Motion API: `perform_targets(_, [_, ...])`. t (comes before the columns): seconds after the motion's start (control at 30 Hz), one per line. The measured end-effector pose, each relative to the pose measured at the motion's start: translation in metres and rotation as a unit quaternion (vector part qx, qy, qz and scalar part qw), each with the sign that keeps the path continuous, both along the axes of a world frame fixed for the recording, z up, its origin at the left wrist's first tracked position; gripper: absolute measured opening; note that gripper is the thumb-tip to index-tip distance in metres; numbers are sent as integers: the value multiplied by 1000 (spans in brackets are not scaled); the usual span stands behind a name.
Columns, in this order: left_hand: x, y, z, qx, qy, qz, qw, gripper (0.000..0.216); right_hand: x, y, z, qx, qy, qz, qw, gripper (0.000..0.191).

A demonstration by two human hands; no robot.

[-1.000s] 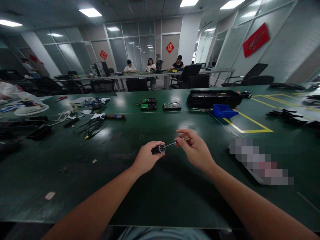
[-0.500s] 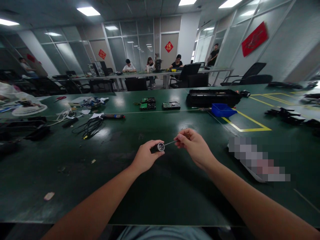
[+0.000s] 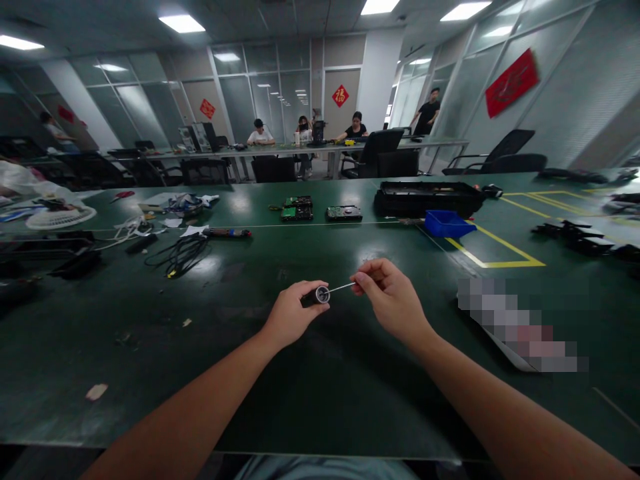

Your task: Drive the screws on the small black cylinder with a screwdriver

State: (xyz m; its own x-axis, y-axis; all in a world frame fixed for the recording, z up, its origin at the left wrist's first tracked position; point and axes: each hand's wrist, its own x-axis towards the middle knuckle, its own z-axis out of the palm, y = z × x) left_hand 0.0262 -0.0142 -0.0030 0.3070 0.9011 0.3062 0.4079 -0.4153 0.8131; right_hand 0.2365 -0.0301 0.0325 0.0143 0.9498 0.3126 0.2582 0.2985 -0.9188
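Observation:
My left hand [image 3: 293,312] is closed around a dark cylinder [image 3: 323,295] with a silver-rimmed round end, which faces right towards me. Its other end is hidden in my palm. Between the thumb and fingers of my right hand [image 3: 393,293] is a thin metal rod [image 3: 341,287]. The rod's far tip reaches the cylinder's round end; how deep it goes I cannot tell. My right fingers cover the rod's near end. Both hands are held above the green table [image 3: 300,393].
Hard drives [image 3: 345,212] and circuit boards [image 3: 297,208] lie ahead. To their right are a long black housing [image 3: 430,199] and a blue bin [image 3: 447,224]. At left are black cables [image 3: 183,253] and a white fan grille [image 3: 60,217]. A blurred-out pale object [image 3: 517,330] lies right. People sit beyond.
My right hand has turned slightly, and its fingers now hide the brownish part seen there before. The left hand and the cylinder stay nearly still. The view has tilted a little.

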Motion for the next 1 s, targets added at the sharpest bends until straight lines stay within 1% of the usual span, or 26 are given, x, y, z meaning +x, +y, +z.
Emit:
perform_targets(0.17, [0,1,0,0,15,-3,1000,40,0,-2,-3,28,-28,4,999,17])
perform_targets(0.3, [0,2,-1,6,16,-6,1000,40,0,-2,-4,49,-40,-10,998,16])
perform_targets(0.5, [0,1,-2,-4,23,-14,1000,42,1,-2,-3,46,-56,-17,997,16])
perform_targets(0.77, [-1,2,-4,-15,21,-8,1000,45,1,-5,0,72,-84,-18,994,14])
perform_targets(1.0, [-2,2,-3,-9,42,-2,999,44,2,-5,0,64,-74,-9,995,15])
